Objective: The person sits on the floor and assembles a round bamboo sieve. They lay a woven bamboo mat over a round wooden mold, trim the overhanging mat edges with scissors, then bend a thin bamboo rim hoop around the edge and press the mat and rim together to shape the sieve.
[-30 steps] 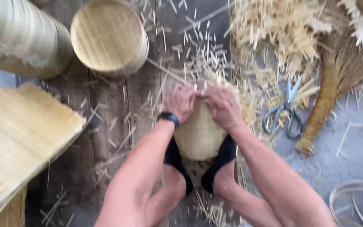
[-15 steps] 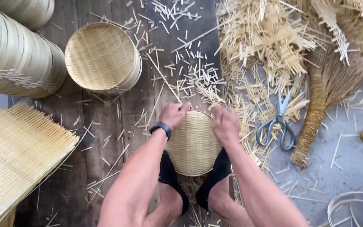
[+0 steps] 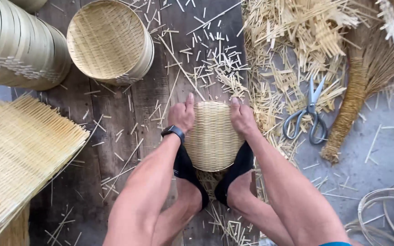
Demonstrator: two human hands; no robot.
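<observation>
From the head camera I see my left hand (image 3: 182, 116) and right hand (image 3: 243, 119) clamped on opposite edges of a round woven bamboo tray (image 3: 212, 135), braced by both feet on wooden planks. Its brittle weave could crack if squeezed unevenly. Scissors (image 3: 307, 114) lie right of my right hand among splintery offcuts

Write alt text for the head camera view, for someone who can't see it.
Seen from above, a person's left hand and right hand grip the sides of a round woven bamboo disc braced between their feet. Around it on the wooden floor lie bamboo offcuts, scissors, a broom and a finished round basket.
</observation>
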